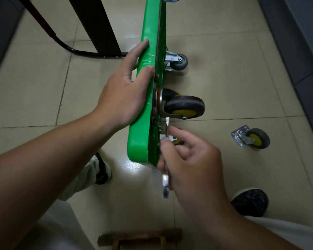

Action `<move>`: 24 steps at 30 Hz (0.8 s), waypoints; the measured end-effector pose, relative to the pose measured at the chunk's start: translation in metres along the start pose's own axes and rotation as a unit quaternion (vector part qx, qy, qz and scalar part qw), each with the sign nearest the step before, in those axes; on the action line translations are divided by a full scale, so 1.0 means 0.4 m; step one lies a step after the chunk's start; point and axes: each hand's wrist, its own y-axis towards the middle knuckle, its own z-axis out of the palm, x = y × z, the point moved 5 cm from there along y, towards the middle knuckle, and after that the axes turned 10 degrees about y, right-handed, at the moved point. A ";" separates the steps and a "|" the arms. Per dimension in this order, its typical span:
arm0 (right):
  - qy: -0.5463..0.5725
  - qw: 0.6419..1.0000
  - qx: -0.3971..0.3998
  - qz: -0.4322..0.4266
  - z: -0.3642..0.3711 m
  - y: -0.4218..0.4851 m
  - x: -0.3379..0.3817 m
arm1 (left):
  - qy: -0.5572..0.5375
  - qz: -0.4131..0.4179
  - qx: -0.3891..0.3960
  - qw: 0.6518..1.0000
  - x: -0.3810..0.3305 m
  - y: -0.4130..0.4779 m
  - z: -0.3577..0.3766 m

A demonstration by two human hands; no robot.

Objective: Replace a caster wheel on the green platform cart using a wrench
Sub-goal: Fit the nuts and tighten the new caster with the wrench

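Note:
The green platform cart (pixel 143 112) stands on its edge, its underside facing right. My left hand (pixel 123 94) rests flat against its top face with straight fingers, steadying it. A black caster with a yellow hub (pixel 184 107) is mounted on the underside near the cart's near end. My right hand (pixel 186 157) grips a silver wrench (pixel 165 179); the wrench's head reaches up to the caster's mounting plate just below the wheel. A second loose caster (pixel 251 138), black with a yellow hub and a square plate, lies on the floor to the right.
A small grey caster (pixel 177 62) sits farther along the cart's underside. The cart's dark handle frame (pixel 90 31) lies on the tiled floor at the back left. My shoes (pixel 249 202) flank the cart's near end, and a wooden stool (pixel 139 239) is at the bottom edge.

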 end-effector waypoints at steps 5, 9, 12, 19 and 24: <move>-0.230 0.950 0.115 -0.177 -0.116 0.011 -0.043 | -0.003 0.000 -0.003 1.000 0.004 0.003 0.000; -0.328 0.881 0.177 -0.292 -0.139 0.063 -0.093 | -0.009 0.009 -0.001 1.000 0.012 0.007 0.006; -0.353 0.860 0.157 -0.332 -0.149 0.095 -0.127 | -0.018 0.018 0.001 1.000 0.017 0.010 0.005; -0.281 0.911 0.124 -0.276 -0.176 0.142 -0.174 | -0.031 0.025 -0.002 0.999 0.022 0.011 0.007; -0.186 0.953 0.090 -0.221 -0.155 0.127 -0.209 | -0.018 0.026 -0.008 0.999 0.023 0.016 0.005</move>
